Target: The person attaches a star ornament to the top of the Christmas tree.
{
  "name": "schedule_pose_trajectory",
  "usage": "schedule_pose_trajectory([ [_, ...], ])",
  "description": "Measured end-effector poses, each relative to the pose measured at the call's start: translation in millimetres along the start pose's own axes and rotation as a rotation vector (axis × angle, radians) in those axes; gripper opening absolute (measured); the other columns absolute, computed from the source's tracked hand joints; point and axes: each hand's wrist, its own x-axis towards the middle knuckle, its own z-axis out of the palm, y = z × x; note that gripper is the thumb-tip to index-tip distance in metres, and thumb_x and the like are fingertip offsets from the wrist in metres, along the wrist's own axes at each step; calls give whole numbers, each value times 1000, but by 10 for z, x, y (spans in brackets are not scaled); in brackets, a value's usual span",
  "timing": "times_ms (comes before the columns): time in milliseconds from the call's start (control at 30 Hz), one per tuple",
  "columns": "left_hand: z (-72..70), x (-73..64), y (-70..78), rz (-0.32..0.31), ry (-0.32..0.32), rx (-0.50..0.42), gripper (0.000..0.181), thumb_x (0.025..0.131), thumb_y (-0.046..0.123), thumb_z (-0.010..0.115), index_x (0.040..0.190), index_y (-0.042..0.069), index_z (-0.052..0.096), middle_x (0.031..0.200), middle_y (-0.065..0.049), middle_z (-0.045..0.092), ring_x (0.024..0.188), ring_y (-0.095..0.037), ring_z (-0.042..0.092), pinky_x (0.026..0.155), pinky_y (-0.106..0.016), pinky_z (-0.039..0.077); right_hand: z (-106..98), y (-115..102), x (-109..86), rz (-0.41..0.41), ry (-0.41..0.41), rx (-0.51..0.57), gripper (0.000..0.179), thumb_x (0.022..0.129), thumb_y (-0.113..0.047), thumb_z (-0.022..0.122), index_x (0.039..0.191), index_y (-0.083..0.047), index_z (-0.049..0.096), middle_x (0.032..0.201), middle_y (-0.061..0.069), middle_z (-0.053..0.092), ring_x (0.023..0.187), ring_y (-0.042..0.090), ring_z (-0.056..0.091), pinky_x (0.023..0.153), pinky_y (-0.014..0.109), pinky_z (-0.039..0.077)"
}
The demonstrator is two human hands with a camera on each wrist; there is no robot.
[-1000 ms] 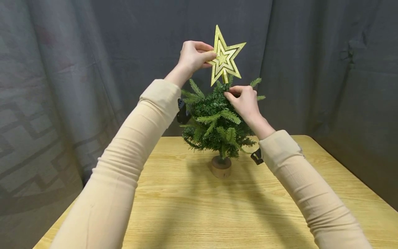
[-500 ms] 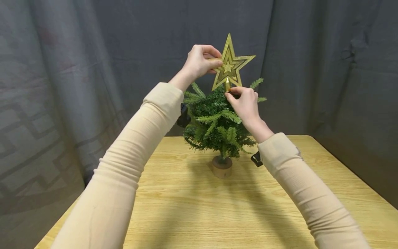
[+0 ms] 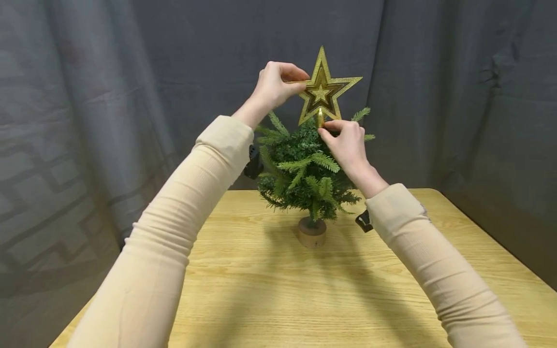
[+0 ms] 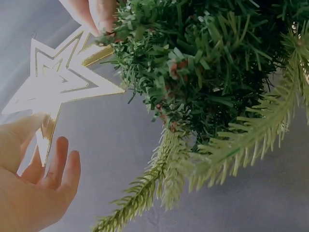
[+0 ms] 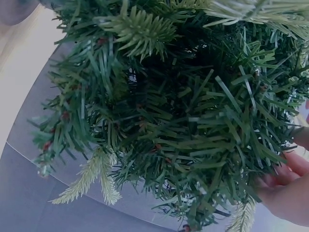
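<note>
A gold five-pointed star tree topper (image 3: 322, 92) stands upright at the tip of a small artificial Christmas tree (image 3: 300, 157). My left hand (image 3: 275, 84) pinches the star's left point between thumb and fingers. With thumb and index finger, my right hand (image 3: 349, 145) pinches the tree's tip, right at the bottom of the star's tube. The left wrist view shows the star (image 4: 53, 87) tilted beside the foliage, its tube end meeting the tip. Needles partly cover my right hand (image 5: 287, 195) in the right wrist view. How far the tube covers the tip is hidden.
The tree's round wooden base (image 3: 312, 235) stands on a wood-grain table (image 3: 270, 295). Grey curtains (image 3: 209, 43) hang behind and on both sides. Light green sprigs (image 4: 217, 150) stick out around the tree. A black wrist device (image 3: 364, 220) sits near the right cuff.
The star has moved right and slightly down and straightened from a leftward tilt, its tube now at my right fingertips. The right hand has stayed almost in place at the tip.
</note>
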Motion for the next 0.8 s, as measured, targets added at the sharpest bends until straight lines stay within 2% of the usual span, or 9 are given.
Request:
schedule_pose_trajectory([
  [233, -34, -12, -17, 0, 33, -34, 26, 90, 25, 64, 115, 18, 68, 116, 0, 67, 102, -11, 62, 85, -24, 50, -76, 20, -10, -6, -25, 6, 27, 90, -17, 64, 111, 0, 69, 109, 20, 68, 103, 34, 63, 94, 45, 45],
  [400, -85, -13, -48, 11, 70, -38, 27, 93, 29, 59, 115, 17, 68, 116, 0, 67, 103, -11, 60, 86, -23, 48, -152, 45, -2, -18, -26, 1, 26, 91, -16, 62, 109, 1, 69, 106, 21, 69, 97, 34, 65, 98, 44, 43],
  [567, -163, -48, -100, 16, 80, -48, 33, 97, 36, 49, 114, 15, 68, 115, -2, 68, 103, -14, 61, 87, -24, 48, -199, 51, -11, -35, -9, -14, 25, 91, -17, 62, 108, 0, 70, 102, 19, 70, 89, 33, 68, 88, 43, 50],
  [633, -210, -76, -119, 0, 71, -80, 37, 98, 39, 45, 115, 14, 67, 117, -3, 67, 105, -15, 62, 90, -24, 48, -217, 48, -22, -41, 1, -9, 25, 91, -18, 63, 107, 0, 70, 101, 19, 71, 87, 32, 68, 81, 43, 52],
  [800, -358, -168, -182, -47, 63, -146, 45, 100, 43, 35, 124, 14, 61, 127, -3, 62, 115, -17, 60, 101, -25, 44, -286, 42, -46, -64, 28, 4, 25, 90, -19, 64, 106, -2, 71, 100, 18, 71, 85, 31, 69, 77, 40, 54],
])
